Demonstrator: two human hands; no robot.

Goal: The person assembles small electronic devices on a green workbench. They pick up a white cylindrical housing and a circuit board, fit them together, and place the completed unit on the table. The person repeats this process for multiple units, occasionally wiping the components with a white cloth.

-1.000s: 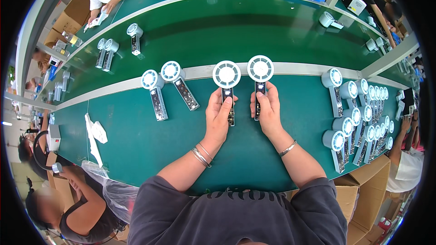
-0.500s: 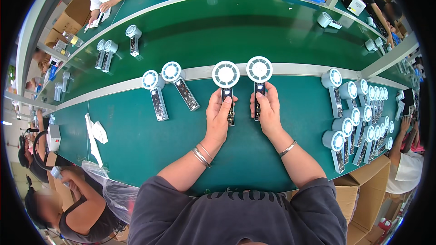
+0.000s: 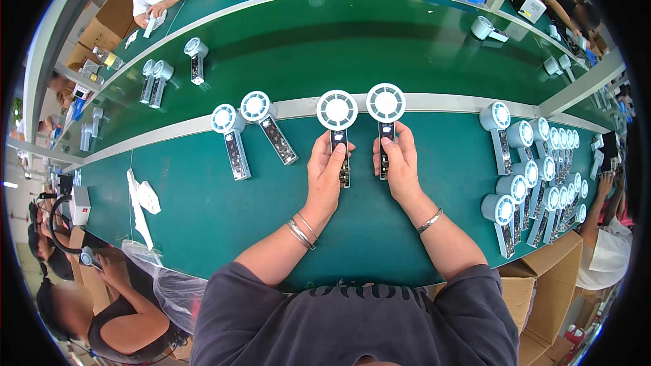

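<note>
My left hand [image 3: 325, 175] is wrapped round the handle of a pale blue handheld fan [image 3: 337, 110], its thumb on the exposed circuit board. Another fan of the same kind [image 3: 386, 102] stands upright in my right hand [image 3: 401, 168], the thumb likewise on its board. Both round grilles point up at me, side by side and slightly apart. Left of them, two more handheld fans [image 3: 237, 152] [image 3: 278, 141] lie on the green table [image 3: 271, 210], handles toward me with their boards showing.
Several fans [image 3: 503, 210] lie in rows at the right of the table. Beyond a pale rail, a green conveyor belt [image 3: 325, 47] carries more fans. White cloths [image 3: 141, 203] lie at left. An open cardboard box [image 3: 553, 285] stands at lower right. Co-workers sit around.
My hands and their two fans stay nearly still. Fans on the belt have shifted slightly left. At lower left, a co-worker's hand and the fan in it have moved.
</note>
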